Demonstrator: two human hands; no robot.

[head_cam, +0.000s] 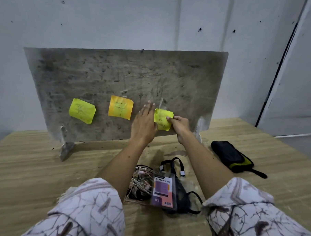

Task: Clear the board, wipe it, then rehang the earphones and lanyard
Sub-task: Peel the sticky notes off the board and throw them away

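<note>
A scuffed grey board (117, 75) stands upright on the wooden table (33, 166). Three sticky notes are on its lower half: a yellow-green note (82, 111) at the left, an orange note (120, 107) in the middle, and a yellow note (161, 118) at the right. My right hand (180, 125) pinches the right edge of the yellow note. My left hand (144, 122) presses flat against the board just left of that note, fingers straight. A tangle of earphones (141, 183) and a black lanyard with an ID card holder (164, 191) lie on the table between my forearms.
A black and green pouch (231, 157) lies on the table to the right of the board. A pale wall stands right behind the board. The board rests on two small feet (66, 149).
</note>
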